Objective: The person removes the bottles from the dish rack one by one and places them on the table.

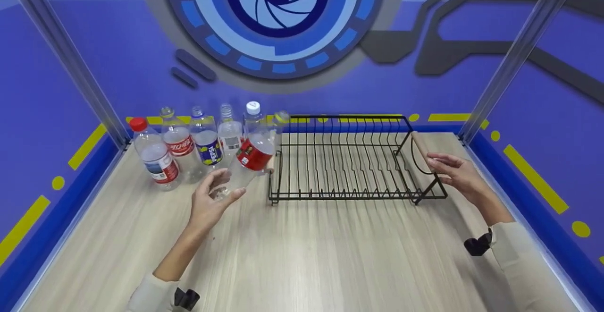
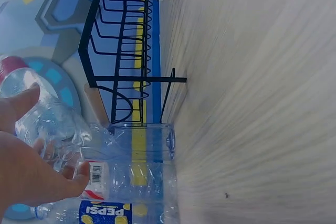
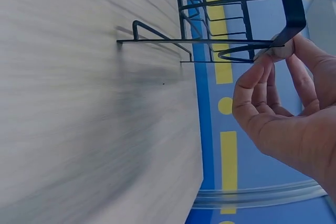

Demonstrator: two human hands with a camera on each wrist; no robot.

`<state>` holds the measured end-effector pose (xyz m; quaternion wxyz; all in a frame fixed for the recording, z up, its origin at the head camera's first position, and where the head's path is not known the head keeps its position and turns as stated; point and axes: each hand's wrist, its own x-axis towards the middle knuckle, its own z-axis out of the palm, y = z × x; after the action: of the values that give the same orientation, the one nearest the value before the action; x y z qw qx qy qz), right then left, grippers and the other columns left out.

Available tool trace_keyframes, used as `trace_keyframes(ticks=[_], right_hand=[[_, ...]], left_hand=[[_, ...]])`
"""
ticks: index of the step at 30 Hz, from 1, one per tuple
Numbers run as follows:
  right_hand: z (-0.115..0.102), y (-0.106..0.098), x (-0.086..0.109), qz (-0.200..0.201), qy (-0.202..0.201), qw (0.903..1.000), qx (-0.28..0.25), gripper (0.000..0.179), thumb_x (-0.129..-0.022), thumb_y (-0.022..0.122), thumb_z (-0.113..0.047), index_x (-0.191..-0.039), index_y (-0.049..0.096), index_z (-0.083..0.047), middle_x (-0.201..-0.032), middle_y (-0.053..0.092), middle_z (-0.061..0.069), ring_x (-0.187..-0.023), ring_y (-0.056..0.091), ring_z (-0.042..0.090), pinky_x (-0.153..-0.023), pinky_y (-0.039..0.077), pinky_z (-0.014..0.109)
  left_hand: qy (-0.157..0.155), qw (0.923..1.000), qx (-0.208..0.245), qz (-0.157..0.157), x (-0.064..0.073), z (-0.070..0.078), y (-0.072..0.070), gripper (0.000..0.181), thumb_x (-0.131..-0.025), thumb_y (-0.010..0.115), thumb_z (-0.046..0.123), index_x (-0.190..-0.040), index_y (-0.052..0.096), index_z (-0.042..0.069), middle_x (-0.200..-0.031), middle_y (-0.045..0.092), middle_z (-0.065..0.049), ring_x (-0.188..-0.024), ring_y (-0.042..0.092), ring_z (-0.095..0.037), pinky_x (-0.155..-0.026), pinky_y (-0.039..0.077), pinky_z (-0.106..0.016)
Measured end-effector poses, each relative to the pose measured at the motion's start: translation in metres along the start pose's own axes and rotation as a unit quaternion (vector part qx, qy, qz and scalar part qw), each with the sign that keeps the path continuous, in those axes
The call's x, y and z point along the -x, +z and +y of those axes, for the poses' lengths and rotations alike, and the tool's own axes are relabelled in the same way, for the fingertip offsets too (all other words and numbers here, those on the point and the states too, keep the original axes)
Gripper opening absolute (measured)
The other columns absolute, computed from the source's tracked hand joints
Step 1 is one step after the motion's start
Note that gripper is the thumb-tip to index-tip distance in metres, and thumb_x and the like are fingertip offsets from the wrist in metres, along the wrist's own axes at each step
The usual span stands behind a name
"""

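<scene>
My left hand [image 1: 211,198] grips a clear plastic bottle [image 1: 255,154] low near its base. The bottle has a red label and a white cap, and it leans up and to the right, in front of the rack's left end. In the left wrist view, the thumb and fingers of the left hand [image 2: 31,166] lie around its clear lower part. My right hand [image 1: 457,176] is at the right end of a black wire dish rack [image 1: 349,198]. The right wrist view shows the right hand [image 3: 289,119] pinching the rack's wooden handle [image 3: 282,50] between thumb and fingers.
Left of the rack stand several clear bottles: a red-capped bottle [image 1: 158,163], a Coca-Cola bottle [image 1: 180,144], a Pepsi bottle [image 1: 207,147] and a barcode-labelled bottle [image 1: 230,135]. Another bottle [image 1: 281,119] stands behind the held one. Blue panels [image 1: 330,99] enclose the wooden table [image 1: 306,255].
</scene>
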<state>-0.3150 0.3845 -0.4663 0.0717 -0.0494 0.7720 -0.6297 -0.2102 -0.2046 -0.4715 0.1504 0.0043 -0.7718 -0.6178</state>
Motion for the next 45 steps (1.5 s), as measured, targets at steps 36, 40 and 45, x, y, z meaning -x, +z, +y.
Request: trace_keyframes(ticks=[36,40,45], right_hand=[[0.001,0.003,0.002,0.001,0.014,0.9990,0.042,0.034,-0.105,0.059,-0.031,-0.137,0.060,-0.022,-0.102,0.068,-0.020,-0.091,0.065,0.001,-0.073,0.055,0.021],[0.000,0.002,0.002,0.001,0.017,0.9987,0.047,0.034,-0.104,0.059,-0.032,-0.137,0.060,-0.023,-0.102,0.067,-0.020,-0.093,0.064,0.002,-0.074,0.055,0.021],[-0.003,0.003,0.002,0.005,0.017,0.9989,0.045,0.034,-0.104,0.060,-0.034,-0.136,0.061,-0.023,-0.104,0.067,-0.019,-0.093,0.062,0.002,-0.073,0.054,0.021]], left_hand=[[-0.090,0.9875,0.083,0.099,-0.003,-0.023,-0.071,0.061,-0.090,0.078,0.011,-0.143,0.048,0.013,-0.127,0.058,0.008,-0.117,0.053,-0.009,-0.087,0.050,-0.012],[-0.097,0.9864,0.059,0.119,-0.005,-0.032,-0.090,0.060,-0.092,0.078,0.021,-0.144,0.048,0.016,-0.130,0.058,0.008,-0.122,0.050,-0.007,-0.088,0.047,-0.011],[-0.124,0.9828,0.030,0.134,-0.007,-0.040,-0.109,0.065,-0.093,0.076,0.034,-0.148,0.044,0.023,-0.146,0.051,0.002,-0.132,0.045,-0.010,-0.091,0.043,-0.009]])
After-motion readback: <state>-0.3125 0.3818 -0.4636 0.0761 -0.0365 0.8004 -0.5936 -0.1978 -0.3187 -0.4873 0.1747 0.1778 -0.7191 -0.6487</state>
